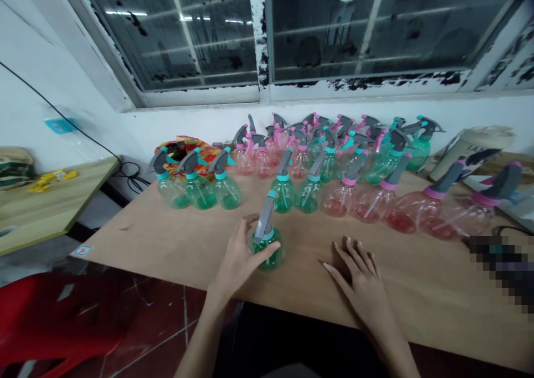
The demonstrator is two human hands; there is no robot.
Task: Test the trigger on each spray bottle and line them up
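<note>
The held bottle (274, 257) is green, its collar (271, 234) turquoise, trigger (264, 219) grey.

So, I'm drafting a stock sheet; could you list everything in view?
Held spray bottle: one, green, front centre
Front-row green spray bottles: five, green, three left, two centre
Front-row pink spray bottles: four, pink, right
Rear spray bottles: uncountable overlap, pink and green, back
Patterned bundle: one, red-yellow, back left
Printed item: one, pale, back right
Pixelated item: one, dark, right edge
Table: one, brown, under bottles
Side table: one, light wood, left
Yellow items: several, yellow, side table
Chair: one, red, lower left
Cables: count unclear, black, left
Window panes: several, dark, behind table
Floor: one, reddish, below
Left hand: one, bare, around held bottle
Right hand: one, bare, spread on table
</note>
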